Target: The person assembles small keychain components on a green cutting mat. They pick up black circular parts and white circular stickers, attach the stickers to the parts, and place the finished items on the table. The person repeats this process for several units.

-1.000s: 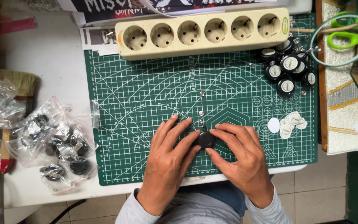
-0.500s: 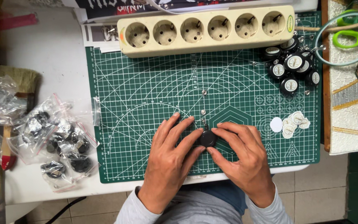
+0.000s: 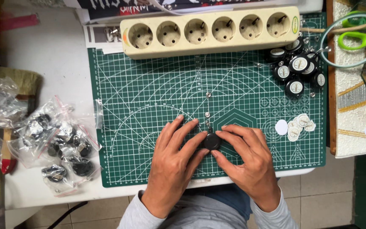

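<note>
In the head view, the left hand (image 3: 175,163) and the right hand (image 3: 245,163) meet over a green cutting mat (image 3: 149,110), both closed on a small round black disc (image 3: 212,141) pinched between their fingertips. The disc sits just off the left index fingertip and against the right thumb and forefinger; a short metal clip seems to stick out from its far edge, though it is too small to tell for certain. Just beyond the fingertips, two small silver screws (image 3: 207,104) lie on the mat in a line. Farther ahead of both hands a cream six-socket power strip (image 3: 210,32) lies across the mat's far edge. Ahead and to the right of the right hand is a cluster of black discs with white faces (image 3: 297,70), and just right of that hand, a small pile of white round stickers (image 3: 295,127). Well left of the left hand, clear plastic bags of black parts (image 3: 51,144) lie on the white table (image 3: 56,63).
</note>
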